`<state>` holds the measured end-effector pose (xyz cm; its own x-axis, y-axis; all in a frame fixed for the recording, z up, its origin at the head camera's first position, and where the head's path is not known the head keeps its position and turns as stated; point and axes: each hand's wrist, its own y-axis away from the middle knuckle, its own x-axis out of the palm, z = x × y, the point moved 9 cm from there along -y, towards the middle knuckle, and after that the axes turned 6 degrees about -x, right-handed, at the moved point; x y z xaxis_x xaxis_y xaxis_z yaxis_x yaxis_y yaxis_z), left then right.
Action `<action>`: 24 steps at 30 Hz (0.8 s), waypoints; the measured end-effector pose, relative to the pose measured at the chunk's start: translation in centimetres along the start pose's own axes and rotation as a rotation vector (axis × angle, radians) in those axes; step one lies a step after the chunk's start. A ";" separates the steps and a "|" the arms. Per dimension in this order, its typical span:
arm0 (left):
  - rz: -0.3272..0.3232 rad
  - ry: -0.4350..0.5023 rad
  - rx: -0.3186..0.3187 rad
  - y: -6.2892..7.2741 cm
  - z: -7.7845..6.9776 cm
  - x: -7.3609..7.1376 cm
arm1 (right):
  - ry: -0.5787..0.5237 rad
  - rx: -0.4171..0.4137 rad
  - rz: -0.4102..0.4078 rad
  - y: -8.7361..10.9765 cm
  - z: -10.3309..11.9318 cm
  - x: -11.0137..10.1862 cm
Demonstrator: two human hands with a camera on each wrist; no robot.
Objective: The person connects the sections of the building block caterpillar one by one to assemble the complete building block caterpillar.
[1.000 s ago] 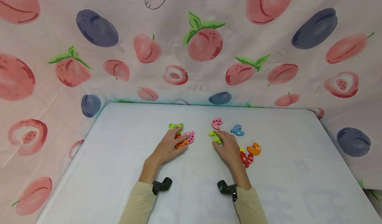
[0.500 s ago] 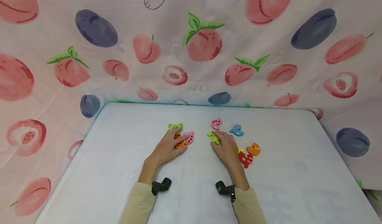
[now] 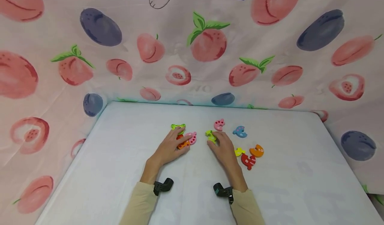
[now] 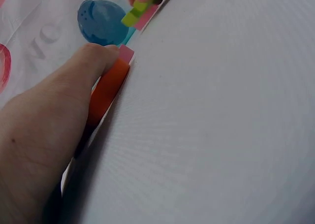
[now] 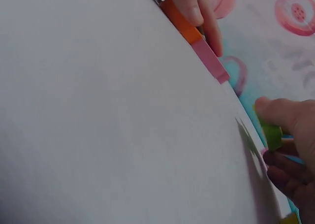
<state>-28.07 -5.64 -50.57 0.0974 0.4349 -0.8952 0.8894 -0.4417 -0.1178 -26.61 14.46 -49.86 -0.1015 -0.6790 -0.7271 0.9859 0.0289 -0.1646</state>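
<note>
My right hand (image 3: 224, 149) pinches a light-green animal-shaped puzzle piece (image 3: 211, 136) between thumb and fingers. In the right wrist view that green piece (image 5: 272, 136) stands tilted, with its shadow on the white surface below. To the left, my left hand (image 3: 167, 148) rests with extended fingers over a cluster of flat animal pieces. Showing around those fingers are a green frog-faced piece (image 3: 178, 127), a pink dotted piece (image 3: 192, 138) and an orange dotted piece (image 3: 183, 145). The left wrist view has the thumb along the orange piece's edge (image 4: 107, 91). Part of the cluster is hidden under the hand.
Beyond the right hand lie a pink dotted piece (image 3: 219, 124) and a blue piece (image 3: 240, 131). Close to the right wrist are yellow (image 3: 238, 151), orange (image 3: 256, 150) and red (image 3: 248, 161) pieces, some with printed numbers. A fruit-print cloth (image 3: 180, 51) hangs behind the white table (image 3: 135, 128).
My right hand has shifted left with the green piece, towards the cluster, and turned it slightly. More of the yellow piece shows now. The left hand stays on its pieces.
</note>
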 end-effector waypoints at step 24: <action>0.002 0.013 -0.026 -0.2 0.3 0.1 | -0.137 -0.067 0.052 -2.3 3.0 4.4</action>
<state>-28.35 -5.74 -50.81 0.1054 0.4443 -0.8896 0.9003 -0.4226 -0.1044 -28.93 9.22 -50.71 -0.0269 -0.7686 -0.6392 0.9778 0.1126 -0.1766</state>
